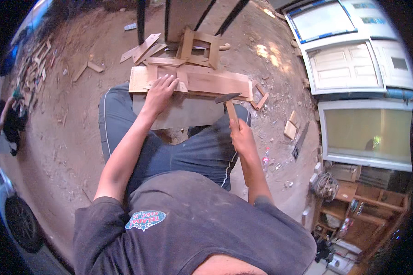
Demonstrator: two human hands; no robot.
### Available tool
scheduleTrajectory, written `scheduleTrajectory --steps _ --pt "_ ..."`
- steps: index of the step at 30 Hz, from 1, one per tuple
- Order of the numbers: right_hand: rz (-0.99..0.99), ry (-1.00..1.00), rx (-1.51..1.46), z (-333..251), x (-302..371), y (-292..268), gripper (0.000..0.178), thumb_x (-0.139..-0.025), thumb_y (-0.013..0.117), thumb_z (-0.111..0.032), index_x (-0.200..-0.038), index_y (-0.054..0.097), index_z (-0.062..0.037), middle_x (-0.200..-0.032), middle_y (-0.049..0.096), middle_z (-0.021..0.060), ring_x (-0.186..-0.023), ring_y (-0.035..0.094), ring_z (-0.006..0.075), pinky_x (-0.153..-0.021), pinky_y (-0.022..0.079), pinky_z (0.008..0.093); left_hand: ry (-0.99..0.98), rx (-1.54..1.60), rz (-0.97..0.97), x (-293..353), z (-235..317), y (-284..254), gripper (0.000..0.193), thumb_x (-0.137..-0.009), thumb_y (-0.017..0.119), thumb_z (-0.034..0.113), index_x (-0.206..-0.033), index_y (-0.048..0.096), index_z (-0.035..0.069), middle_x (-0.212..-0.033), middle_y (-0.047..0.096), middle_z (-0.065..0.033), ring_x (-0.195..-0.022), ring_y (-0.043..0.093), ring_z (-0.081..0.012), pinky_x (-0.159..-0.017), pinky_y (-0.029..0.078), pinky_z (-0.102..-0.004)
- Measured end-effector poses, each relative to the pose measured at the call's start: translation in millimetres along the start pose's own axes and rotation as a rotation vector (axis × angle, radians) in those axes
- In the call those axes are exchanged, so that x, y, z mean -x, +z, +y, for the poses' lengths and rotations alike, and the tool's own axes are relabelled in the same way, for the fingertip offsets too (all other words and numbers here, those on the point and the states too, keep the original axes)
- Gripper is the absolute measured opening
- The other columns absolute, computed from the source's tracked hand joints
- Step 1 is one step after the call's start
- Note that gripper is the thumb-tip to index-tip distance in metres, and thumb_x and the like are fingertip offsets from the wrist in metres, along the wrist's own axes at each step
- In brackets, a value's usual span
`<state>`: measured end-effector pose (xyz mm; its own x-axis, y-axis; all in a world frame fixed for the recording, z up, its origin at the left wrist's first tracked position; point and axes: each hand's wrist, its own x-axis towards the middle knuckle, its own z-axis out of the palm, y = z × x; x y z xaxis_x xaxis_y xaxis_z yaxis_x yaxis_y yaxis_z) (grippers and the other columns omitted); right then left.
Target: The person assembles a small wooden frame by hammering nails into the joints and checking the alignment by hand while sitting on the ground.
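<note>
My right hand [243, 139] is closed round the wooden handle of a hammer [232, 112]. The hammer's dark metal head sits at the right front edge of a thick wooden plank [218, 81]. The plank lies crosswise in front of my knees, on top of a greyish board. My left hand [159, 95] rests with its fingers stretched out over short wooden pieces [152, 73] on the plank's left half. Whether its thumb pinches anything small is hard to see.
Beyond the plank stands a small wooden frame [211, 57], with loose wood offcuts [147, 48] beside it. A handsaw [300, 141] lies on the dirt ground at right. White panelled doors [342, 62] line the right side. A car wheel [22, 223] shows at lower left.
</note>
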<state>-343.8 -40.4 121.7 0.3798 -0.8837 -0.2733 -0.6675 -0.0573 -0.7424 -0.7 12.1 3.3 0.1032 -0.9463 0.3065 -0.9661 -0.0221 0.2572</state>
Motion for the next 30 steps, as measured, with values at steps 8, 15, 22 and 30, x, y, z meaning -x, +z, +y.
scheduleTrajectory --steps 8,15,22,30 --pt "0.041 0.165 -0.121 -14.4 26.8 -14.6 0.045 -0.107 0.055 -0.042 -0.096 0.061 0.0011 -0.069 0.055 0.0123 -0.066 0.053 0.0178 -0.065 0.047 0.0401 0.043 0.226 0.04 -12.4 -31.4 -36.3 0.052 -0.085 0.056 -0.003 -0.136 0.059 0.006 -0.127 0.065 -0.0148 -0.122 0.061 -0.0348 -0.105 0.049 -0.0449" --pt "0.038 0.099 -0.066 -4.2 30.5 -1.9 0.052 -0.106 0.054 -0.049 -0.097 0.062 0.0018 -0.076 0.063 0.02 -0.071 0.063 0.0318 -0.07 0.05 0.0449 0.064 0.132 0.03 2.0 -15.9 -36.1 0.049 -0.084 0.057 -0.002 -0.133 0.059 0.005 -0.12 0.066 -0.0136 -0.116 0.061 -0.0344 -0.102 0.048 -0.0448" --pt "0.01 0.089 -0.089 -19.9 44.0 -1.1 0.053 -0.106 0.053 -0.049 -0.1 0.063 0.0022 -0.086 0.067 0.0252 -0.084 0.067 0.043 -0.077 0.05 0.0478 0.065 -0.063 0.006 11.9 10.3 -14.2 0.077 -0.081 0.073 0.015 -0.152 0.044 0.006 -0.156 0.045 -0.0127 -0.145 0.041 -0.0327 -0.119 0.034 -0.0485" --pt "-0.024 0.039 -0.065 -11.2 50.7 14.2 0.052 -0.106 0.052 -0.048 -0.101 0.062 0.0023 -0.091 0.068 0.0286 -0.09 0.067 0.046 -0.08 0.05 0.0493 0.126 -0.166 0.009 -1.7 8.1 13.8 0.07 -0.094 0.067 0.037 -0.152 0.046 0.004 -0.157 0.049 -0.0143 -0.149 0.041 -0.031 -0.122 0.031 -0.0465"
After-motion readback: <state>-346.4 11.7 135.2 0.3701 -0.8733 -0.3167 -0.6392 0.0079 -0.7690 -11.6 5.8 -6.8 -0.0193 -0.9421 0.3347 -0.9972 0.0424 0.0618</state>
